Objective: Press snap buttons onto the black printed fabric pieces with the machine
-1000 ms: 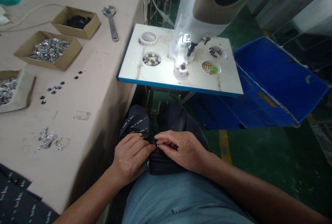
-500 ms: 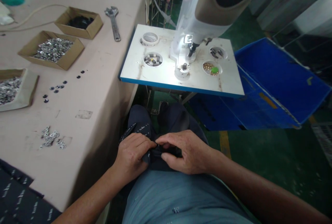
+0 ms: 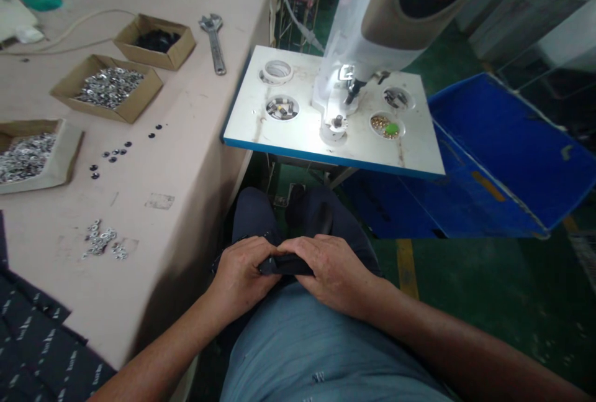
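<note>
On my lap lies a dark navy fabric piece (image 3: 285, 264), folded into a narrow bundle. My left hand (image 3: 242, 274) is closed on its left end, fingers curled over the cloth. My right hand (image 3: 331, 270) is closed on its right end, fingers pressed over the top edge. The two hands almost touch at the fingertips. More of the dark fabric (image 3: 298, 212) hangs down beyond my knees. Ahead stands a press machine (image 3: 372, 23) over a white work plate (image 3: 298, 132) with a small lit die (image 3: 336, 122).
The plate has round wells holding small metal parts (image 3: 282, 107) and brass pieces (image 3: 384, 125). On the beige table (image 3: 177, 159) to the left: cardboard boxes of silver rings (image 3: 109, 86), loose rings (image 3: 103, 239), a wrench (image 3: 215, 41). A blue bin (image 3: 493, 159) stands at right.
Both hands have gathered and folded the fabric into a tighter bundle on my lap; the printed flap at the left is now tucked under. The view has shifted slightly to the left.
</note>
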A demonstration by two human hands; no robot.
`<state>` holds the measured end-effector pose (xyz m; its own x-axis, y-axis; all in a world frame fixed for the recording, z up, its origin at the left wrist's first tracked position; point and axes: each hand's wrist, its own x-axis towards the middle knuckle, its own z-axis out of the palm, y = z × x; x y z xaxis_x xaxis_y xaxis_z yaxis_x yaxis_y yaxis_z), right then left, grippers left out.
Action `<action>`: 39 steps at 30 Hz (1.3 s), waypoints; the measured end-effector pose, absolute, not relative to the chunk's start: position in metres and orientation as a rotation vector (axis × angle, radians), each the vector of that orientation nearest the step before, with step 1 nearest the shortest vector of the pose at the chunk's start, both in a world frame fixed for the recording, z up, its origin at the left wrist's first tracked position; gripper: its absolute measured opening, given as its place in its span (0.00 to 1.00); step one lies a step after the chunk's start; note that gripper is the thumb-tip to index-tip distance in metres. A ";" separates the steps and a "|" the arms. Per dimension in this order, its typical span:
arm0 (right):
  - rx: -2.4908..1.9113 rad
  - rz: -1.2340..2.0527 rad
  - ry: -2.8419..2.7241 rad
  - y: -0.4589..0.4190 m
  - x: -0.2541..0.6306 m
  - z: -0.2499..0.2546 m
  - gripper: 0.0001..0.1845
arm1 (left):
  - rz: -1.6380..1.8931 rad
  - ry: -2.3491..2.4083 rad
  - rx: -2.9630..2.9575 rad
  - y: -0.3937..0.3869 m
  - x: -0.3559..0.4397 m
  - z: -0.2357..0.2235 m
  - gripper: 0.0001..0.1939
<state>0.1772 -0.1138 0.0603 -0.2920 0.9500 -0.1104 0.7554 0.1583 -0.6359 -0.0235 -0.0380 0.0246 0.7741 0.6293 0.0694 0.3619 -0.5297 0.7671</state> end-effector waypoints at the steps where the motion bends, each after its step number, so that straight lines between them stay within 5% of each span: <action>1: -1.633 0.880 -2.111 -0.113 0.179 0.059 0.19 | 0.415 0.741 2.145 -0.037 -0.023 0.025 0.02; 13: -1.474 1.462 -1.608 -0.081 0.189 0.070 0.18 | 0.056 0.776 1.352 -0.023 -0.024 0.037 0.15; 39: -1.275 1.879 -1.343 -0.051 0.205 0.048 0.23 | 0.102 0.942 0.953 -0.027 -0.020 0.035 0.20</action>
